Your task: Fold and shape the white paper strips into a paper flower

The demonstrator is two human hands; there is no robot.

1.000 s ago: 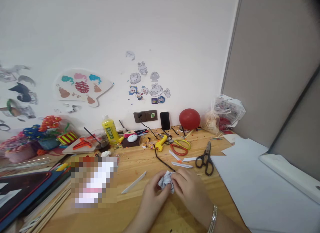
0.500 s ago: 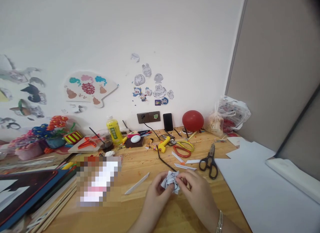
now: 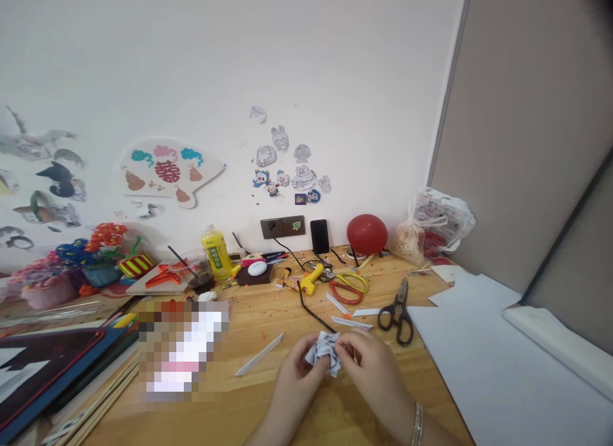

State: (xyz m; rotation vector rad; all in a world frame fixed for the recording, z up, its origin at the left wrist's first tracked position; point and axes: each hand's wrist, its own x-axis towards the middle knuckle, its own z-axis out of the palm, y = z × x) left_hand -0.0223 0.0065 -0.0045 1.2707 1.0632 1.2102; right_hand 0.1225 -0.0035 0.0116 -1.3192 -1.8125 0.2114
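A small, many-folded white paper piece (image 3: 324, 352), shaped like a ruffled flower, is held between both hands low in the head view. My left hand (image 3: 299, 374) is closed round its left side, thumb across the front. With thumb and fingertips, my right hand (image 3: 366, 363) pinches its right edge. Part of the paper is hidden behind the fingers. On the table left of my hands lies a folded paper strip (image 3: 259, 354). More paper strips (image 3: 352, 322) lie just beyond the hands, beside black-handled scissors (image 3: 398, 315).
Behind my hands are a yellow glue gun (image 3: 313, 280), red-and-yellow-handled scissors (image 3: 348, 287) and a red balloon (image 3: 366, 234). A yellow drink bottle (image 3: 217, 252) stands by a cup with dark liquid (image 3: 203, 276). White paper sheets (image 3: 483, 363) cover the right; wooden sticks (image 3: 103, 398) lie left.
The whole view has shifted slightly, with things on the table appearing a little further left. Both hands keep hold of the folded paper, the right fingers still at its right edge.
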